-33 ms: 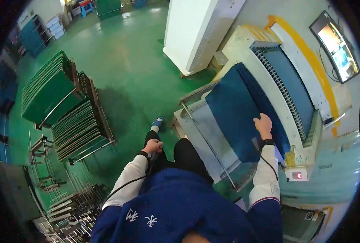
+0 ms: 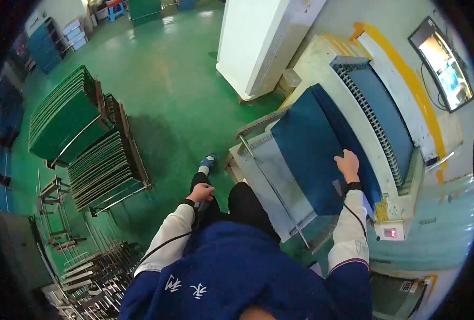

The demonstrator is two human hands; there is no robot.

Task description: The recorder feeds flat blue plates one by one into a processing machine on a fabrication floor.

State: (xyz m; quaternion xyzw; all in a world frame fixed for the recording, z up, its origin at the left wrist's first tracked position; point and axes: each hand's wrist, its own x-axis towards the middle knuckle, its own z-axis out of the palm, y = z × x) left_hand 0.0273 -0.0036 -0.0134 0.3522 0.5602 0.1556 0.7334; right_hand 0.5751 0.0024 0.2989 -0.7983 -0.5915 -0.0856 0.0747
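Observation:
My right hand (image 2: 347,165) is over the dark blue panels (image 2: 311,149), near their close end. Its thumb and forefinger stand apart and the other fingers are bent; whether it touches a panel I cannot tell. The panels lean in a row on a pale metal rack (image 2: 271,165), beside the cream machine (image 2: 378,144). Over my thigh, my left hand (image 2: 200,193) is loosely closed, with nothing visible in it. Dark bands with cables circle both wrists.
Left, green panels (image 2: 66,120) stand in slotted racks on the green floor (image 2: 162,96). Metal frames (image 2: 93,277) crowd the lower left. A white cabinet (image 2: 258,48) stands ahead; a monitor (image 2: 442,66) hangs at right. A small red display (image 2: 390,233) is on the machine.

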